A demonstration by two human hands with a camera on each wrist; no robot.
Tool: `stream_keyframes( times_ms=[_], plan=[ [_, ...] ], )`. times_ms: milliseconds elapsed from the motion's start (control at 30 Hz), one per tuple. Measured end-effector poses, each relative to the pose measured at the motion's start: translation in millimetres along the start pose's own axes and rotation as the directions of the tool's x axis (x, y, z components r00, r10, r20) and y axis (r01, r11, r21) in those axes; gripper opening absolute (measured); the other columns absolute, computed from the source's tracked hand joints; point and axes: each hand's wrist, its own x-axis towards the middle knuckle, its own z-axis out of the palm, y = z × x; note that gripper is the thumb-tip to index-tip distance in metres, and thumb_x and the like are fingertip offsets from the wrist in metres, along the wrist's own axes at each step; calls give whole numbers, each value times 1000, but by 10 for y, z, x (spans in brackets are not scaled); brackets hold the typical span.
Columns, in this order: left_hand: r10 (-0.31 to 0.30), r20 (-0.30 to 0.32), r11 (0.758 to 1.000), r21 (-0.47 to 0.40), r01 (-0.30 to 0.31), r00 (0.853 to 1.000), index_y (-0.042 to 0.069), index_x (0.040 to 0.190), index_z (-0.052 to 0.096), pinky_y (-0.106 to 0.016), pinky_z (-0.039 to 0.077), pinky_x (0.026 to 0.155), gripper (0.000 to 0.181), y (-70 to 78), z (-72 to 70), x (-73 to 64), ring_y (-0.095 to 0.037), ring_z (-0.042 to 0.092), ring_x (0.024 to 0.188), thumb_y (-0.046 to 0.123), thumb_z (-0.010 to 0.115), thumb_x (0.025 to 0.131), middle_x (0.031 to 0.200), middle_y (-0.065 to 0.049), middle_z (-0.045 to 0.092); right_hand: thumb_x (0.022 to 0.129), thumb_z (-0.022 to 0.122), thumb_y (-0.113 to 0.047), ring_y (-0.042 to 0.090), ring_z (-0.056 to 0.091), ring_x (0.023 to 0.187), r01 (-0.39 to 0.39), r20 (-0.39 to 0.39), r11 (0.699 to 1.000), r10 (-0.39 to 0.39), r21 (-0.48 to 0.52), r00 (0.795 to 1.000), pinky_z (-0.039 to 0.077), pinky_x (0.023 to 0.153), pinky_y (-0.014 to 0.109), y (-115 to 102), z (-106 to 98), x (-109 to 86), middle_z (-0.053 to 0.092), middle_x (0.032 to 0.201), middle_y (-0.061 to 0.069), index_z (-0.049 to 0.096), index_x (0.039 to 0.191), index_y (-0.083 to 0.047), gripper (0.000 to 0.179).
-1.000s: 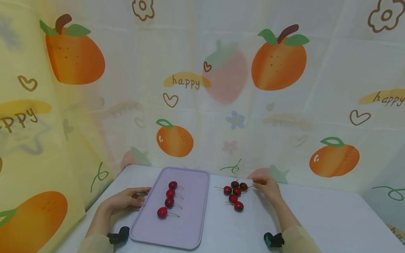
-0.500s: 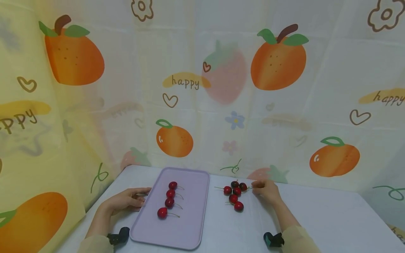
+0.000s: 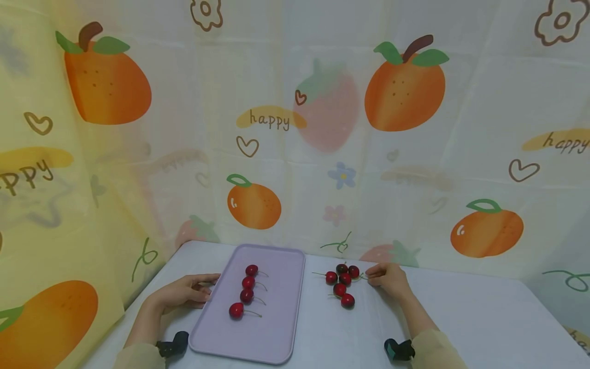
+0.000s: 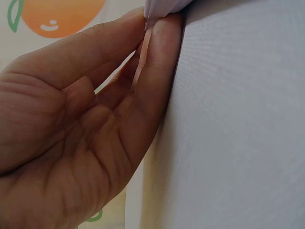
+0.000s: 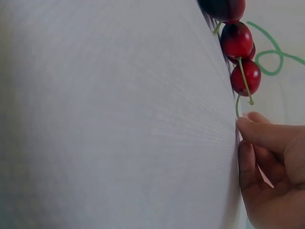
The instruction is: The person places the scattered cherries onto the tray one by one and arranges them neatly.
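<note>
Cherry [image 3: 353, 271] turned, stem [image 5: 237, 106] pinch, wrist view only

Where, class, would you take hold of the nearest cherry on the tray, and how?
Probably pinch the stem, coming from the right: it points rightward over bare tray, away from the other three cherries. The nearest cherry is round, so its body might roll if nudged.

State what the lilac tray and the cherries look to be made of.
Lilac tray: probably plastic, smooth and fairly matte; even colour and a raised rim suggest it.
Cherries: glossy, likely real fruit; bright highlights, uneven red colouring and thin green stems suggest it, though imitations remain possible.
</note>
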Motion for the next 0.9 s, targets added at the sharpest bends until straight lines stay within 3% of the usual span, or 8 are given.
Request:
stream_keyframes(
  times_ms=[533, 900],
  plan=[
    [4, 7, 1000, 6, -4, 1000, -3, 152, 30, -21, 55, 78, 69, 13, 1, -14, -12, 53, 92, 6, 61, 91, 106, -6, 52, 83, 73, -2, 12, 61, 75, 7, -4, 999, -7, -39, 1000, 48, 69, 24, -17, 8, -36, 73, 85, 12, 75, 92, 0, 10],
    [6, 4, 1000, 10, -6, 1000, -3, 151, 31, -21, 55, 78, 69, 12, 1, -6, -12, 54, 92, 7, 62, 91, 105, -6, 53, 82, 72, -4, 13, 61, 77, 10, -106, 999, -15, -48, 994, 47, 71, 24, 19, 10, 0, 74, 88, 13, 76, 91, -3, 10]
  ],
)
